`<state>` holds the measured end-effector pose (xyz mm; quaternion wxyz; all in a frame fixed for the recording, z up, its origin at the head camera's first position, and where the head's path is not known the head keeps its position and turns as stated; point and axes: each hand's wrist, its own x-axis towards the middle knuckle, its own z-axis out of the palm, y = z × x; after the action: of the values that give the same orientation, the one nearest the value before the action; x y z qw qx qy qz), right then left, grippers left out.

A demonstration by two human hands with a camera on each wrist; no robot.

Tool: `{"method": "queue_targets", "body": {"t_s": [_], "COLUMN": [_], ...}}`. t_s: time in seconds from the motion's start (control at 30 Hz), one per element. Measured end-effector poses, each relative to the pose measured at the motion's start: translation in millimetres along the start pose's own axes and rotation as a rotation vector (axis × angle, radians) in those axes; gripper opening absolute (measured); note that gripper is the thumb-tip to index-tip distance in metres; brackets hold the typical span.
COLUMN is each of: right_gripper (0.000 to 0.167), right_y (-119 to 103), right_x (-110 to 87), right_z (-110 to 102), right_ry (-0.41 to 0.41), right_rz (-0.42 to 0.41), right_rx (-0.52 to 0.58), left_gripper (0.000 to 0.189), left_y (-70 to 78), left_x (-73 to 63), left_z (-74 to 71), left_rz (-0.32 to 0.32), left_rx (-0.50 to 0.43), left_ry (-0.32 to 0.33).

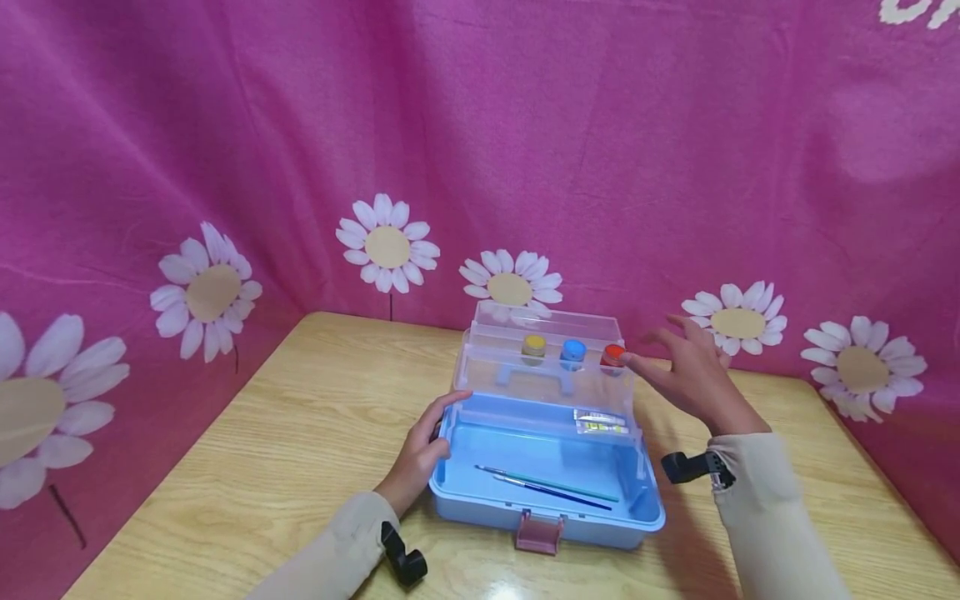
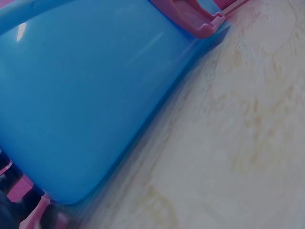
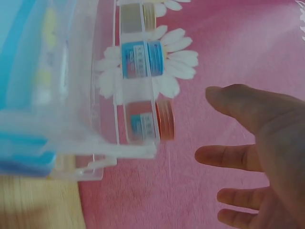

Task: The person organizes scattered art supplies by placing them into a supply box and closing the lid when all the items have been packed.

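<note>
A blue art box point(image 1: 551, 515) stands with its clear stepped trays point(image 1: 480, 379) raised. Three small paint jars sit in the top tray: a yellow jar point(image 1: 533, 347), a blue jar point(image 1: 573, 352) and a red jar point(image 1: 612, 355). Two paint tubes point(image 1: 600, 422) lie on a lower tray, and two paintbrushes point(image 1: 551, 489) in the base. My left hand point(image 1: 420, 450) grips the box's left side, thumb near the rim. Beside the red jar is my right hand point(image 1: 686, 375), its fingers spread and holding nothing; the right wrist view shows a gap between them.
The wooden table point(image 1: 300, 442) carries the box. Behind and along both sides hangs a magenta cloth point(image 1: 600, 167) printed with white daisies. A pink latch point(image 1: 538, 532) hangs down at the box's front.
</note>
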<state>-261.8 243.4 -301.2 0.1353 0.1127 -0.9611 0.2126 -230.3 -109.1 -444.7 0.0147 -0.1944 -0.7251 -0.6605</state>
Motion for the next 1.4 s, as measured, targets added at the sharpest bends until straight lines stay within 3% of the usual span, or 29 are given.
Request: {"method": "queue_targets", "body": {"t_s": [0.23,0.7,1.4], "right_gripper": [0.058,0.061,0.077], "right_y": [20.0,59.9,96.4], "right_x": [-24.3,-61.5,-80.5], "right_z": [-8.6,-23.8,-41.0], "right_ry": [0.044,0.107,-0.023], "right_rz": [0.005,0.118,0.292], "right_rx": [-0.063,-0.082,-0.093], "left_gripper": [0.073,0.073,0.073], "left_y": [-0.5,2.4,4.1], "left_x": [0.9,0.7,-1.9], "left_z": [3.7,7.8,2.9], "left_rz": [0.017,-0.007,-0.032], "left_rx": [-0.003,0.004,0.015], "left_ry": [-0.008,-0.010,0.008]}}
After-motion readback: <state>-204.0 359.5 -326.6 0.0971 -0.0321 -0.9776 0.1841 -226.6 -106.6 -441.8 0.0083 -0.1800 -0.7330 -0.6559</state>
